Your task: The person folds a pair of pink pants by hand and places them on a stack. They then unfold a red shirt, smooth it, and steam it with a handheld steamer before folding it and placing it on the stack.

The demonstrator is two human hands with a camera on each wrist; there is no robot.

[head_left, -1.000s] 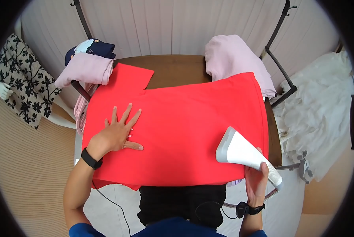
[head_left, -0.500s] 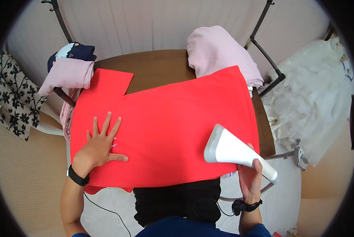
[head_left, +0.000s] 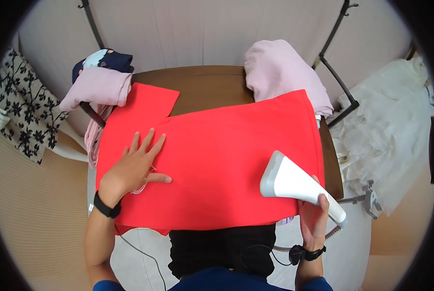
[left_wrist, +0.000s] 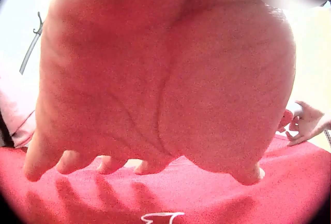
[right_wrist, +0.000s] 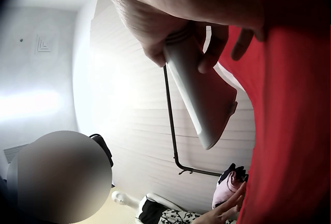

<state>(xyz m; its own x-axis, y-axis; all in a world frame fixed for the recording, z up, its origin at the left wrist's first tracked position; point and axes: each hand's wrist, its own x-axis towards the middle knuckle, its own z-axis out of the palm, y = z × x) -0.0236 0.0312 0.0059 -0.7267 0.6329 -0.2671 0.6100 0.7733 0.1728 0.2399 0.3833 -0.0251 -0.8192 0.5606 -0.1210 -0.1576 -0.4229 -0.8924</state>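
A red garment [head_left: 217,145] lies spread over the brown board, one sleeve-like flap at its far left. In the head view my left hand [head_left: 134,167] is over its left part with fingers spread; fine white lines show on the fabric beside the palm. The left wrist view shows the palm raised over the cloth, fingertips close to it. My right hand [head_left: 315,216] grips the handle of a white handheld garment steamer [head_left: 294,177] at the near right. Its grey-edged head points left over the red fabric, and a ribbed hose [head_left: 333,233] runs from the handle end.
Folded pink cloth [head_left: 100,87] and a navy bundle [head_left: 112,60] sit at the far left. More pink fabric [head_left: 282,70] covers the board's [head_left: 192,80] far right corner. Dark rack poles [head_left: 338,82] rise at both sides. White ruffled fabric [head_left: 381,126] hangs right; a mannequin wears a floral dress [head_left: 25,106].
The head view swung and came partly back. My left palm has lifted somewhat, baring more of the white lines. The steamer keeps about the same place over the garment, still in my right hand.
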